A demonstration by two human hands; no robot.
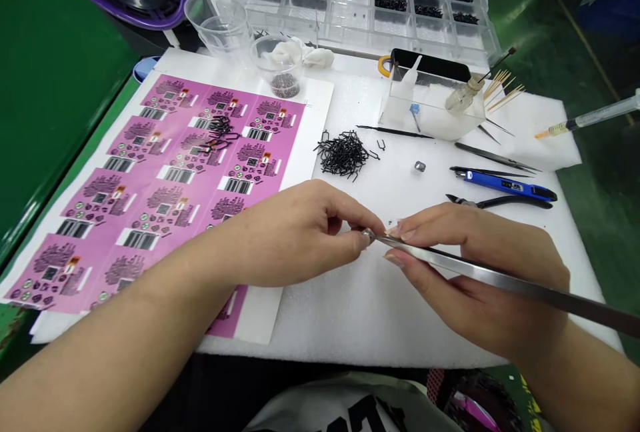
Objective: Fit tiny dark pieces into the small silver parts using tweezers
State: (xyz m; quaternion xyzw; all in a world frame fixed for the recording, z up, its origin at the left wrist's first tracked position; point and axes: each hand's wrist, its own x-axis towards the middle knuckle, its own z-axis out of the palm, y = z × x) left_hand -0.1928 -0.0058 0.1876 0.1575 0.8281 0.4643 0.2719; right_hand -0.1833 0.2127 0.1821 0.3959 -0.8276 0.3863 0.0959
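Observation:
My left hand point(310, 232) pinches a small shiny silver piece point(369, 235) between thumb and forefinger; the fingertips partly hide it. From the right, my right hand point(480, 272) grips long metal tweezers point(450, 260), whose tips meet the piece at my left fingertips. Beyond my hands lies a heap of small black bent clips point(345, 154), with a couple of loose ones beside it. A similar small silver piece point(419, 166) rests alone on the white foam sheet point(330, 325).
Pink printed label sheets point(150, 179) cover the left side, with more black clips point(220, 132) on them. Blue-handled cutter point(510, 184), pliers point(500, 203) and a syringe point(590, 116) lie right. Plastic cups point(220, 22), a clear box point(430, 105) and a compartment tray point(360, 32) stand behind.

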